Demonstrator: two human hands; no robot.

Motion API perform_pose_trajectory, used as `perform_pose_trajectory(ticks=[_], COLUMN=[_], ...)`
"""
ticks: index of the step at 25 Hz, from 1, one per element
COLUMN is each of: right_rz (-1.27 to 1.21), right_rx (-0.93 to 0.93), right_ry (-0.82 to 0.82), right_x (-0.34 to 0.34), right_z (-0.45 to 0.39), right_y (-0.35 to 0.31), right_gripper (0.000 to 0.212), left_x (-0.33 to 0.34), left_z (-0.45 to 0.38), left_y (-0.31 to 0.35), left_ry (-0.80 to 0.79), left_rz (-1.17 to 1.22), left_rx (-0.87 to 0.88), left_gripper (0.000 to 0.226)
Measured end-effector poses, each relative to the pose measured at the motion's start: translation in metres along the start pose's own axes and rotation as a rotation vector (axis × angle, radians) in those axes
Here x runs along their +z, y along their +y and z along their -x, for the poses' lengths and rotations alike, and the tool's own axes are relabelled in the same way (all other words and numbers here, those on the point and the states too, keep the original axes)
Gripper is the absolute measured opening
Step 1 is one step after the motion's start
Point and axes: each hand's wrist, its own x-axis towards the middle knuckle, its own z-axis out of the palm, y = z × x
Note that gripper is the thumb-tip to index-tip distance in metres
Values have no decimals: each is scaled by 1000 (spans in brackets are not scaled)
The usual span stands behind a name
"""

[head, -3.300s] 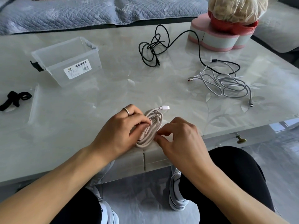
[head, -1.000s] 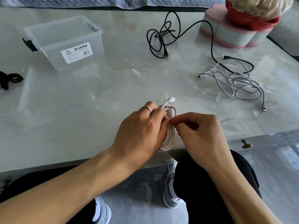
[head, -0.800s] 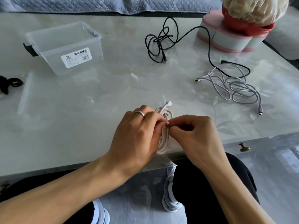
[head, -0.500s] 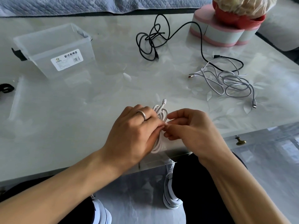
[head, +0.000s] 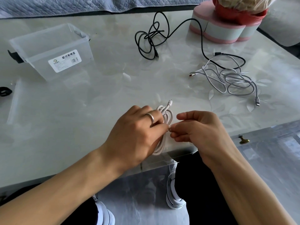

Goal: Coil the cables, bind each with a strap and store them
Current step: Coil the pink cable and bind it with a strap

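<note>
A white cable (head: 167, 113) lies coiled at the table's near edge, one plug pointing away from me. My left hand (head: 134, 135) covers the coil's left side and grips it with curled fingers. My right hand (head: 198, 132) pinches the cable at the coil's middle, fingertip to fingertip with the left hand. A loose black cable (head: 151, 41) and a loose grey cable (head: 233, 78) sprawl further back. Black straps (head: 4, 91) lie at the left edge. A clear plastic box (head: 53, 51) stands empty at the back left.
A pink and white tiered container (head: 217, 28) with a red bowl stands at the back right. The glossy table (head: 81, 111) ends just under my hands, with my knees below. A sofa with a quilted cover runs behind the table.
Both hands have stayed on the white coil, working at its middle. The coil has narrowed from a flat round loop to a tighter bundle. The camera view has shifted slightly.
</note>
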Motion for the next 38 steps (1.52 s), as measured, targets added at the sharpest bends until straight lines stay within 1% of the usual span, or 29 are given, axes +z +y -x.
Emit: perform_pose_trajectory(ticks=[2,8,11,15,19,21,23,25,27,30,32,35,38], right_rz=[14,77,168,265,358,397,366,313,278,189,166,130,190], right_rx=[-3,-36,-96,-185,-260,-306,-313,-297,-276,-224,-190,-167,-205], right_ry=[25,109,158,212,265,279,246,178,101,-10,-49,-50,-5], right_x=[1,-1,0,3,8,8,7,4,1,-7,-12,-10,-4], right_z=[1,4,7,14,15,16,17,19,20,17,12,6,5], right_y=[0,1,4,5,6,6,7,7,8,8,9,11,13], right_gripper=[23,23,23,22,22,22,22,18,16,23,25,23,18], left_x=[0,-1,-1,-1,0,1,1,1,2,5,9,12,10], left_z=[-1,-7,-10,-13,-16,-15,-11,-9,-7,-5,-4,0,0], left_y=[1,8,12,15,13,14,13,10,8,6,4,1,2], left_ry=[-18,-88,-106,-111,-89,-89,-88,-82,-81,-66,-39,-3,18], left_rz=[-46,-133,-192,-224,-233,-211,-176,-76,28,152,257,371,447], left_rx=[46,95,136,170,227,184,105,11,-66,-174,-264,-385,-468], left_gripper=[10,8,7,17,21,24,18,8,8,11,9,9,12])
